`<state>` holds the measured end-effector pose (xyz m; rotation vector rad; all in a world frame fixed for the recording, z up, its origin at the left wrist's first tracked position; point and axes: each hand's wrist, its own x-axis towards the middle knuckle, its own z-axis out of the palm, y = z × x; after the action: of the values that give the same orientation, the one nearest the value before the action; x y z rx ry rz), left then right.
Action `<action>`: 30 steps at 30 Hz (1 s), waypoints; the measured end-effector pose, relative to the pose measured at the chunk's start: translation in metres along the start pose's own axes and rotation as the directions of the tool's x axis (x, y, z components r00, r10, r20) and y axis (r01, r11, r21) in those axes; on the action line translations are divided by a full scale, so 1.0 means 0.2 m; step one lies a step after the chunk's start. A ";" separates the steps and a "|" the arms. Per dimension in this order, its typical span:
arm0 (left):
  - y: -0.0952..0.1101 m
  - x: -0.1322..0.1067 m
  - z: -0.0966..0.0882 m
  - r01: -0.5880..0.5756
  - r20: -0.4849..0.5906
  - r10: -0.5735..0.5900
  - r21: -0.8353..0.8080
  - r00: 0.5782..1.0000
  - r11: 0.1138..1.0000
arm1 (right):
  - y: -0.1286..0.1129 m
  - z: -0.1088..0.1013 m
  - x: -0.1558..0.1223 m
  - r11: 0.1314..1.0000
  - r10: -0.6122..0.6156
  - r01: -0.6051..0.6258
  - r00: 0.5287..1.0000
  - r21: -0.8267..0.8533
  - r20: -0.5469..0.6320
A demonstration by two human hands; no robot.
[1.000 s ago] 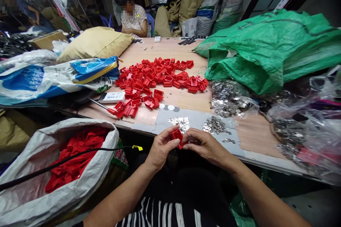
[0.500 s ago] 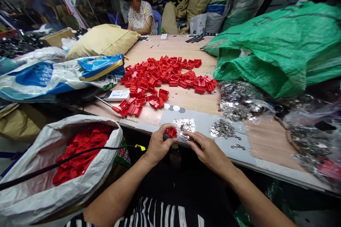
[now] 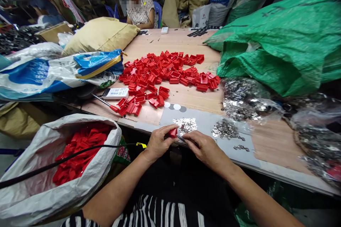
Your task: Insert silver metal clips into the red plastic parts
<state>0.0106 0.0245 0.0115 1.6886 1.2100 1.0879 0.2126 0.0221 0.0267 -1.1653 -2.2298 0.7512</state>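
My left hand (image 3: 158, 143) is closed on a small red plastic housing (image 3: 173, 133), held at the table's front edge between thumb and fingers. From the other side, my right hand (image 3: 204, 147) grips a slim metal tool (image 3: 180, 138), its tip at the housing; whether it goes inside is too small to tell. Just beyond my hands, shiny flat metal pieces (image 3: 186, 125) lie on a grey sheet (image 3: 167, 116). Right of them is a darker heap of metal pieces (image 3: 225, 128). A large pile of red housings (image 3: 160, 69) covers the middle of the table.
An open white sack (image 3: 18, 198) of red housings stands at my left, a black cable (image 3: 80, 156) crossing it. A red-handled tool (image 3: 114, 108) lies beside a white box (image 3: 115, 93). A green sack (image 3: 282, 39) and bagged metal pieces (image 3: 242, 99) are right. A person (image 3: 142, 7) sits opposite.
The red housing has turned in my left hand. My right hand has shifted slightly, bringing the tool's tip up to the housing. The camera view has moved a little.
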 end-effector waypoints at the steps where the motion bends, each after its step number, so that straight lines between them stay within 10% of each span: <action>1: 0.00 0.00 0.00 0.004 0.000 -0.004 0.001 1.000 1.000 | 0.00 0.00 0.00 1.000 -0.001 0.001 1.000 -0.003 -0.005; 16: 0.00 0.00 0.02 0.024 -0.016 -0.024 -0.010 1.000 1.000 | -0.12 0.05 0.03 0.959 0.199 -0.189 0.980 -0.210 0.027; 30: 0.10 -0.11 0.02 -0.010 -0.117 -0.004 -0.122 0.993 0.993 | -0.15 -0.03 -0.12 0.974 0.181 -0.181 0.983 0.135 0.012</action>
<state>0.0168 -0.0026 0.0244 1.5523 1.1886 1.2524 0.2117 -0.0106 0.0462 -1.3121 -2.0555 0.9590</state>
